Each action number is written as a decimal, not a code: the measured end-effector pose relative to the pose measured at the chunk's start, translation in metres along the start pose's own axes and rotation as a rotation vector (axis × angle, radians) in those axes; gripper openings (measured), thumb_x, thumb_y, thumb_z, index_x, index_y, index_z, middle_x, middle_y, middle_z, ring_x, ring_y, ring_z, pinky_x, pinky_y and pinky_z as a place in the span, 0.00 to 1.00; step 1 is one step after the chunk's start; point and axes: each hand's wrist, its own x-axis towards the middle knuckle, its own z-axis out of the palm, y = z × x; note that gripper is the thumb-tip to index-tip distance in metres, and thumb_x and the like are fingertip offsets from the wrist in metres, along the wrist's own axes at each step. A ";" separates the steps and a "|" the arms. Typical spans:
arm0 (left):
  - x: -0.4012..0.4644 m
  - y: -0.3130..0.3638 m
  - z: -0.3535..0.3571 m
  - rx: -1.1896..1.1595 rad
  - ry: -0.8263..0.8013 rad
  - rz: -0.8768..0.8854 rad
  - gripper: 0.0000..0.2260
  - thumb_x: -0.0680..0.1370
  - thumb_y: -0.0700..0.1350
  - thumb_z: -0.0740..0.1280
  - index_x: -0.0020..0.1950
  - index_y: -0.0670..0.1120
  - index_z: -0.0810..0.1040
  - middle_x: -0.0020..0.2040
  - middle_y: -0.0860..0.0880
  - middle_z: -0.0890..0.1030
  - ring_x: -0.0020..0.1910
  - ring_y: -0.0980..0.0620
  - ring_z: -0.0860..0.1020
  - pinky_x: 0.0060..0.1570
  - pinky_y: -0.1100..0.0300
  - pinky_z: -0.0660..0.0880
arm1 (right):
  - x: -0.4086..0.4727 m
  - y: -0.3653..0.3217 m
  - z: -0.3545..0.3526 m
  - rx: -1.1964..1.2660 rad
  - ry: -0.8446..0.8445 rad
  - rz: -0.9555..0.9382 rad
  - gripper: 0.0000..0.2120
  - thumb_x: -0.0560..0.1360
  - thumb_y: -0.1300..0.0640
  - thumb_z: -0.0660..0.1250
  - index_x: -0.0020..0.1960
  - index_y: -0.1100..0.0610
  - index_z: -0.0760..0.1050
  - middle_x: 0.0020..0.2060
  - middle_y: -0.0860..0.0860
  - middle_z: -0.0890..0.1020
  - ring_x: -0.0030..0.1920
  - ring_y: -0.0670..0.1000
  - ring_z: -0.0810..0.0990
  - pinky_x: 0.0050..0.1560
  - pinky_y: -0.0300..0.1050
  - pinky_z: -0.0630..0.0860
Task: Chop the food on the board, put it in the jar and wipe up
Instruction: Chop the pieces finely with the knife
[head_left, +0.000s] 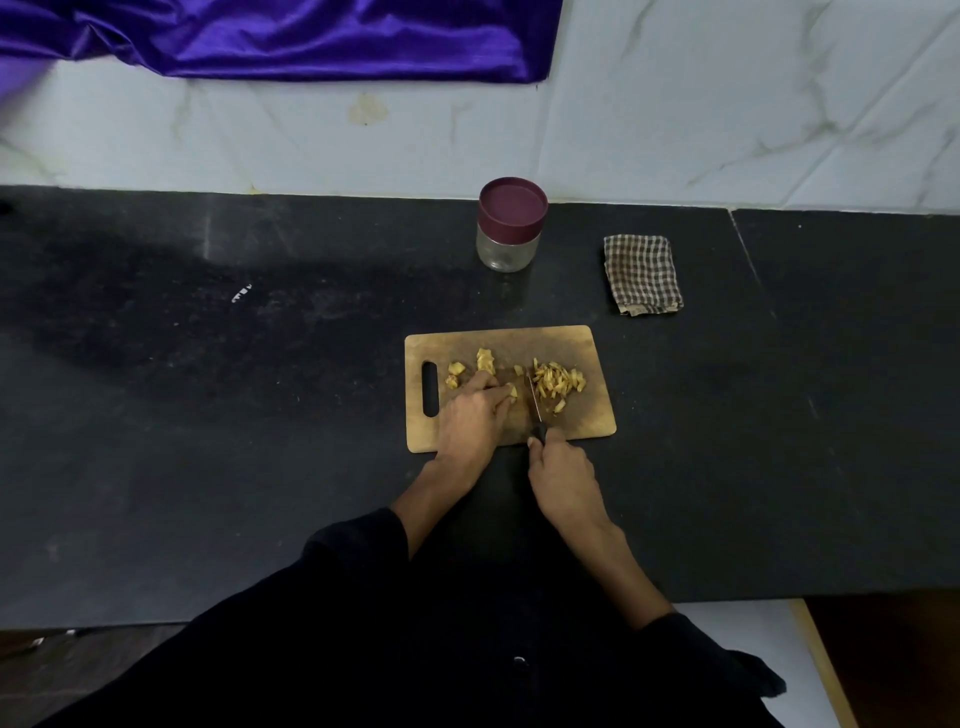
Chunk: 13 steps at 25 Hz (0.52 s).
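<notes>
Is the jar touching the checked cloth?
Apart. The head view shows bare black counter between the jar and the checked cloth.

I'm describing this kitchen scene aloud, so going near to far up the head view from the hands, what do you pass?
Right hand holding the knife → chopping board with chopped food → checked cloth → lidded jar → purple fabric.

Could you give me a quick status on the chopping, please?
Left hand pinning a food piece; right hand gripping knife. Sliced pile on board. Jar lidded. Nothing obstructing.
</notes>
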 end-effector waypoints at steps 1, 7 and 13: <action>0.000 0.000 0.000 -0.009 0.006 -0.010 0.09 0.78 0.44 0.67 0.55 0.45 0.83 0.53 0.49 0.79 0.45 0.50 0.79 0.39 0.62 0.70 | 0.001 -0.002 0.000 -0.003 -0.001 -0.015 0.13 0.84 0.51 0.53 0.59 0.59 0.69 0.46 0.55 0.78 0.46 0.54 0.77 0.43 0.48 0.70; 0.000 -0.001 0.000 -0.026 0.005 -0.011 0.08 0.78 0.44 0.67 0.54 0.45 0.83 0.52 0.49 0.79 0.45 0.51 0.78 0.39 0.60 0.74 | 0.007 -0.007 0.000 -0.014 -0.010 -0.044 0.12 0.84 0.51 0.54 0.60 0.58 0.69 0.45 0.53 0.76 0.44 0.51 0.75 0.42 0.48 0.71; 0.000 -0.001 0.001 -0.020 -0.013 -0.022 0.09 0.78 0.45 0.66 0.55 0.45 0.82 0.54 0.49 0.78 0.46 0.51 0.78 0.39 0.62 0.71 | 0.009 -0.006 0.000 -0.022 -0.016 -0.055 0.12 0.84 0.52 0.54 0.61 0.58 0.69 0.45 0.52 0.75 0.45 0.51 0.76 0.41 0.47 0.70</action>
